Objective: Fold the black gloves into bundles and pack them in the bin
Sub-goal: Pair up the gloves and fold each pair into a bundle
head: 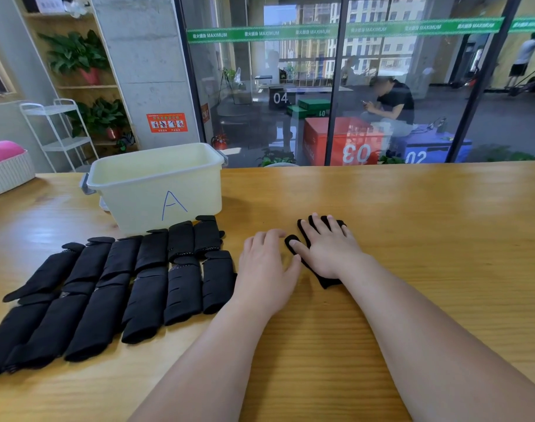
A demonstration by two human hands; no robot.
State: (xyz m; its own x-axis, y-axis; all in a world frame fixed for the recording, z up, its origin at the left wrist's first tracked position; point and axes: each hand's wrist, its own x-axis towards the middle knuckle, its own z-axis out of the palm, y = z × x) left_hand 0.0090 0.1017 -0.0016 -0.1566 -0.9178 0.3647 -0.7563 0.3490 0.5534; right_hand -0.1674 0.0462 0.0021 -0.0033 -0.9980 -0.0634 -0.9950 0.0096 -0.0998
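One black glove (291, 243) lies flat on the wooden table (412, 239), fingers pointing away from me. My right hand (327, 248) lies spread flat on top of it and covers most of it. Just left of the glove, my left hand (264, 269) rests on the table with relaxed fingers, its thumb near the glove's edge. Several folded black glove bundles (114, 284) lie in two rows on the left. Behind the rows stands a pale plastic bin (159, 190) marked "A"; what is inside it is hidden.
A white woven basket (7, 175) with a pink item sits at the far left table edge. Glass panels run behind the table's far edge. Bare wood stretches to the right of my hands and along the near edge.
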